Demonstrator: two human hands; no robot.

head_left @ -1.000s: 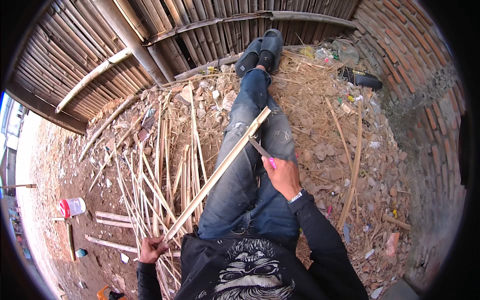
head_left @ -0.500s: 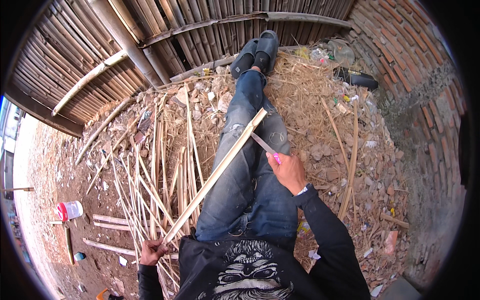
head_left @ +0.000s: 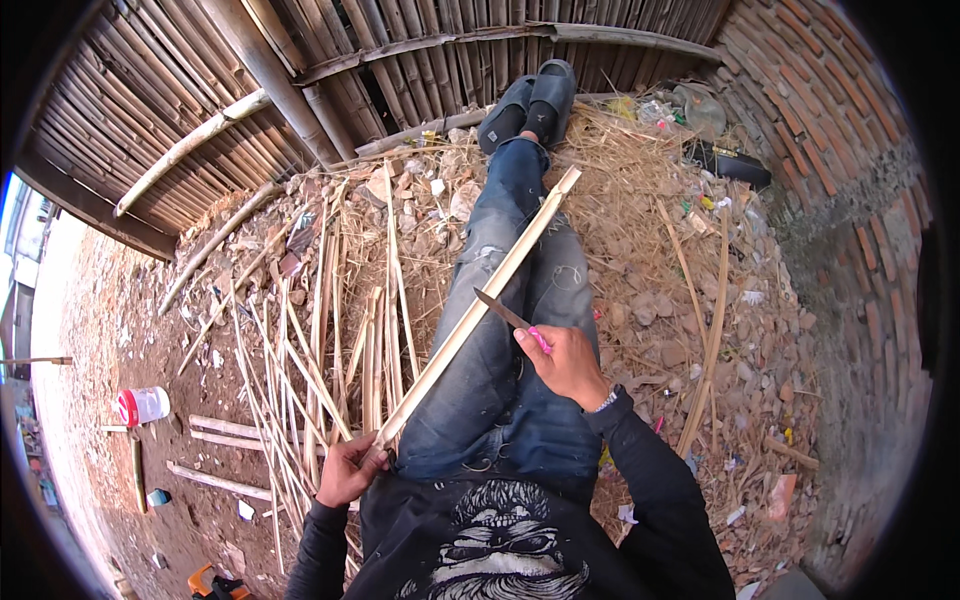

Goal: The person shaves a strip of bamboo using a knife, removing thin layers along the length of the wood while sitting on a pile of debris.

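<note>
A long, pale bamboo strip (head_left: 478, 312) slants across my outstretched legs, its far end above the shins. My left hand (head_left: 348, 470) is closed around the strip's near end, beside my left hip. In my right hand (head_left: 570, 366) is a knife (head_left: 503, 309) with a pink handle, held over my thighs. The blade points up and left, and its tip meets or lies very close to the strip's right edge; actual contact is hard to tell. Several split bamboo strips (head_left: 322, 290) lie in a loose pile on the ground left of my legs.
A bamboo wall (head_left: 440, 80) stands beyond my feet, and a brick wall (head_left: 850, 150) rises on the right. Rubble and dry shavings (head_left: 625, 215) cover the ground. A white bucket with a red lid (head_left: 150, 405) lies at the left. Longer strips (head_left: 712, 340) lie at the right.
My left hand and the strip have moved forward and to the right, so the strip's far end reaches farther over my shins. The knife now sits farther down along the strip, its blade tilted more sideways.
</note>
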